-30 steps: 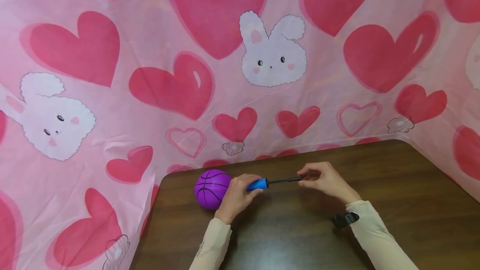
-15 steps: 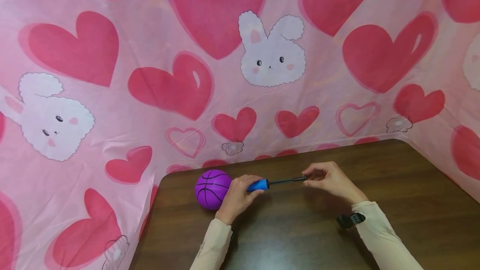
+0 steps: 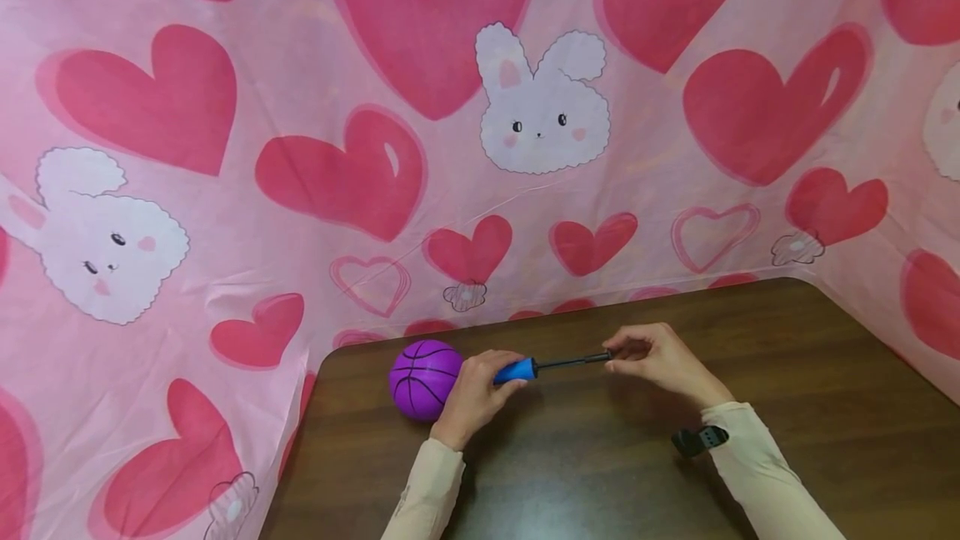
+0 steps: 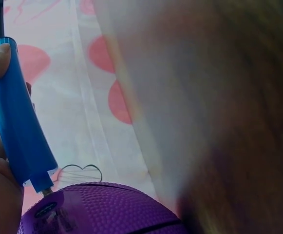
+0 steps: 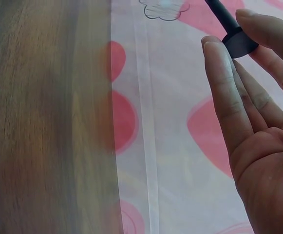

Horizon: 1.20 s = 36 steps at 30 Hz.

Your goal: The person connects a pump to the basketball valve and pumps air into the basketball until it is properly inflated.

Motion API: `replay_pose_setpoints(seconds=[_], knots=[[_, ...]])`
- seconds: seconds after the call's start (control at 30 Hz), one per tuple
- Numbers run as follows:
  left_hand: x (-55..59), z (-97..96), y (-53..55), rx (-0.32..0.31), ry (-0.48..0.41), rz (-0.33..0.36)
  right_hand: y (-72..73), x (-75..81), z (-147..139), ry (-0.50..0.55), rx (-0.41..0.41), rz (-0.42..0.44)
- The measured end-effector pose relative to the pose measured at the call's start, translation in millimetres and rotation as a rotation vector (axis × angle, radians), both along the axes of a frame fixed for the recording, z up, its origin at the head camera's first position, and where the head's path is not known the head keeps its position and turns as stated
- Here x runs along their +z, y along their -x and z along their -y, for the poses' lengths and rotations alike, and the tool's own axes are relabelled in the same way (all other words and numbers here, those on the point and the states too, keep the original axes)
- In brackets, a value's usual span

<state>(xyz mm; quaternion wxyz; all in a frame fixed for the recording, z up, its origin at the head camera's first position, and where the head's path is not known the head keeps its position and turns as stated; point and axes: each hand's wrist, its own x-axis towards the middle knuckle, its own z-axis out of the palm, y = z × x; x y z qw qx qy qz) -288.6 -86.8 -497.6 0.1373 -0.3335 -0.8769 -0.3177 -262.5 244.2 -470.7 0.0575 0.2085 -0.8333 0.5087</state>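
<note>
A blue hand pump (image 4: pixel 19 112) is gripped round its barrel by my left hand (image 3: pixel 474 390). In the left wrist view its nozzle end meets a purple ball (image 4: pixel 107 209) through a short metal needle. The ball, marked with black basketball lines, sits on the table at the left, behind that hand in the head view. From the barrel's other end a thin black rod reaches out to the right. My right hand (image 3: pixel 663 363) pinches the black end knob (image 5: pixel 240 44) of this rod between thumb and fingers, with the rod drawn well out.
The brown wooden table (image 3: pixel 570 473) has rounded back corners. Pink cloth (image 3: pixel 645 165) printed with hearts and rabbits hangs close behind it and along both sides. A black strap device (image 3: pixel 699 441) is worn on the right wrist.
My right hand has moved slightly right with the knob, drawing the rod a little further out, then held nearly still. The left hand and the ball have stayed in place.
</note>
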Motion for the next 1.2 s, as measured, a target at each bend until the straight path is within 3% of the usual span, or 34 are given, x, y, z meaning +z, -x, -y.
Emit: replay_pose_setpoints(seconds=[0.33, 0.83, 1.2], knots=[[-0.6, -2.5, 1.1, -0.009, -0.002, -0.038, 8.2, -4.6, 18.0, -0.049, 0.003, -0.033], [-0.8, -3.7, 1.4, -0.002, -0.018, -0.056, 24.4, -16.6, 75.2, 0.012, 0.076, 0.052], [-0.7, -1.2, -0.1, 0.003, -0.016, -0.026, 22.5, -15.1, 76.5, 0.016, 0.086, 0.066]])
